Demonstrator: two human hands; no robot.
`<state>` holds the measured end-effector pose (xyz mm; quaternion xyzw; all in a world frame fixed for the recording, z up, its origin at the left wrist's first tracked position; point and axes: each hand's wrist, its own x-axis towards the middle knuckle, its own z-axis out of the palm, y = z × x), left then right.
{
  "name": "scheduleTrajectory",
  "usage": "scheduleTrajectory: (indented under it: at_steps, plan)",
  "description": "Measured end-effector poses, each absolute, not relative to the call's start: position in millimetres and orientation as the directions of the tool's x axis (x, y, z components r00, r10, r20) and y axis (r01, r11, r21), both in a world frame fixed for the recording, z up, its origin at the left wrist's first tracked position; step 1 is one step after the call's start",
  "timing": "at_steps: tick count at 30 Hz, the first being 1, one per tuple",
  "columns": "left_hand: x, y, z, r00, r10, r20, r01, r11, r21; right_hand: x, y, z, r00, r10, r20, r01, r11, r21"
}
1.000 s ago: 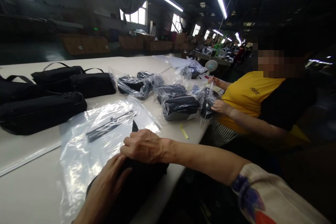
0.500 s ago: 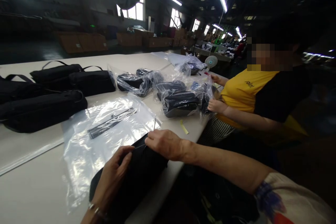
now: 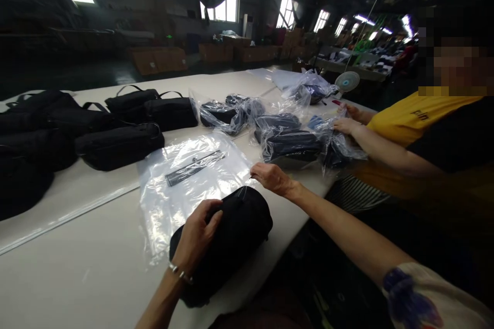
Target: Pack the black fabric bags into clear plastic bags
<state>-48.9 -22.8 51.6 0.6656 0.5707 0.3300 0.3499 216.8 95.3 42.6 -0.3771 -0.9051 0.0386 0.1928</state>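
A black fabric bag [image 3: 235, 241] lies at the table's near edge, its rounded end to the right. My left hand [image 3: 198, 229] wears a bracelet and grips the bag's upper left side, fingers and thumb curled on the fabric. Above the bag's far end, my right hand [image 3: 270, 177] pinches a thin pale thread [image 3: 245, 185] that runs down to the top of the bag. A small dark bit shows at those fingertips, too small to name. Just beyond the bag, a clear plastic bag [image 3: 154, 221] with a dark printed strip lies flat.
Several black bags with handles [image 3: 119, 146] stand on the white table [image 3: 88, 272] at left. Plastic-wrapped bags [image 3: 289, 144] sit beyond my right hand. At right, a co-worker in a yellow and black shirt [image 3: 401, 118] handles one. A small fan [image 3: 347, 81] stands behind.
My right hand has drawn away from the black bag, up and to the right, with the thread stretched. My left hand stays on the bag. The view has swung left.
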Motion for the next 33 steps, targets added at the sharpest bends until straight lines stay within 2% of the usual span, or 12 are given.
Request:
scheduleTrajectory:
  at_steps: [4,9,13,18,23,28,31,33]
  plan:
    - [-39.8,-9.2,48.7,0.207,0.965,0.160,0.628,-0.257,0.734,212.2,99.2,30.8,-0.613,0.719,0.328,0.655,0.694,-0.297]
    - [-20.3,-3.2,40.7,0.341,0.939,0.052,0.755,-0.307,0.580,208.1,102.6,14.6,-0.563,0.750,0.348,0.635,0.661,-0.399]
    - [-14.7,-15.5,32.1,0.371,0.924,0.088,0.800,-0.367,0.474,205.6,100.7,-1.7,-0.559,0.765,0.319,0.608,0.640,-0.470]
    - [-25.8,-28.6,30.5,0.445,0.879,0.170,0.740,-0.468,0.483,207.7,95.9,-1.5,-0.607,0.753,0.253,0.560,0.632,-0.536]
    - [-26.9,-43.5,38.4,0.542,0.807,0.233,0.673,-0.584,0.454,215.8,88.9,24.1,-0.745,0.664,0.063,0.520,0.637,-0.569]
    - [-25.9,-61.0,55.2,0.677,0.701,0.224,0.574,-0.694,0.435,228.1,77.3,34.0,-0.765,0.643,-0.033,0.448,0.494,-0.745]
    - [-48.8,-53.0,56.2,0.625,0.753,0.204,0.623,-0.639,0.451,232.6,77.1,27.6,-0.748,0.653,-0.121,0.465,0.385,-0.797]
    - [-74.2,-41.5,45.4,0.456,0.877,0.152,0.746,-0.469,0.473,234.2,80.6,18.8,-0.735,0.661,-0.152,0.476,0.345,-0.809]
